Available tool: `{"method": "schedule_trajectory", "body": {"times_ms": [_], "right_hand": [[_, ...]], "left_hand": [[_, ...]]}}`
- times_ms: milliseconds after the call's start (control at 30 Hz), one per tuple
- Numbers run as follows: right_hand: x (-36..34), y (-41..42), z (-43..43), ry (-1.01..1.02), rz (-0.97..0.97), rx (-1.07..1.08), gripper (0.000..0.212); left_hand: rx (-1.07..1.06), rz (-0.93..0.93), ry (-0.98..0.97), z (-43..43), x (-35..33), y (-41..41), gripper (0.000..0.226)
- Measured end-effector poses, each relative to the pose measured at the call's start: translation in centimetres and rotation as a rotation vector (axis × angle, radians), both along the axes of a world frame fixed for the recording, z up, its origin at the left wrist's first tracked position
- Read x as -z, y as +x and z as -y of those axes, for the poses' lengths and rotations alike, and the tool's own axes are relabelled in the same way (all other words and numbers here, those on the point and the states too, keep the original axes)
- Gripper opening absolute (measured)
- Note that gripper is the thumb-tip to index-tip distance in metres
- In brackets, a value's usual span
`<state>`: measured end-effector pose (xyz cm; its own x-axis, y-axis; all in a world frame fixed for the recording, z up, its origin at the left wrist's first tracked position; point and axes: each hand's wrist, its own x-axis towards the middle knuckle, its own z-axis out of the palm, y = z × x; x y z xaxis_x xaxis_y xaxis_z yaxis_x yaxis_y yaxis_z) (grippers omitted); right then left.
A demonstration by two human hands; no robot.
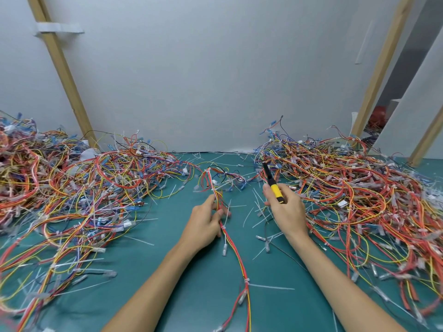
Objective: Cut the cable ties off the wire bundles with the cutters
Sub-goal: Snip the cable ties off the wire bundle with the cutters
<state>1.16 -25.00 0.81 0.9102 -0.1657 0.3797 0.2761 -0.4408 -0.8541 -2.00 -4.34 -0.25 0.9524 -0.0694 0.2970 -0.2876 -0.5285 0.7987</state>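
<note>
Two great heaps of tangled red, yellow and blue wire dominate the teal-green work mat [148,271], the left-hand wire pile [72,188] sprawling from the far left edge toward the middle, the right-hand wire pile [347,188] spilling down the right side, both backed by a pale grey wall panel [215,68] framed with slanted wooden battens [61,73]. Between the heaps, a long red-and-yellow wire bundle [236,255] runs from the near edge up the centre of the mat, and it's bound by a white cable tie [223,226] just below the fingers, with another white cable tie [246,281] lower down. Left hand [206,224] is on it, fingers pinching the bundle and lifting its upper part off the mat. Right hand [285,209] hovers just beside, to the right, closed around the yellow-handled cutters [273,185], black nose pointing up and away toward the far wall; whether the blades are parted, can't tell. Clipped white tie offcuts [272,287] lie scattered over the mat around both hands.
</note>
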Motion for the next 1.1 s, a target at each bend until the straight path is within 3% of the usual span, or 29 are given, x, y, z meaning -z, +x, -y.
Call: {"method": "schedule_trajectory", "body": {"times_ms": [100, 267, 367, 767, 1100], "right_hand": [[0.1, 0.0, -0.1, 0.104, -0.028, -0.016, 0.038], [-0.1, -0.1, 0.3, 0.456, -0.067, -0.026, 0.042], [-0.3, -0.4, 0.5, 0.559, -0.107, -0.101, 0.044], [-1.2, -1.0, -0.3, 0.658, -0.186, -0.299, 0.046], [-1.5, -1.5, -1.4, 0.714, -0.3, -0.432, 0.047]], "left_hand": [[-0.011, -0.006, 0.01, -0.1, 0.1, 0.0, 0.006], [0.007, 0.019, 0.019, -0.2, 0.0, -0.3, 0.007], [0.005, 0.018, 0.052, -0.3, 0.2, 0.2, 0.008], [0.033, 0.032, 0.141, -0.1, 0.4, 0.1, 0.011], [0.036, 0.03, 0.107, -0.2, 0.2, 0.0, 0.015]]}}
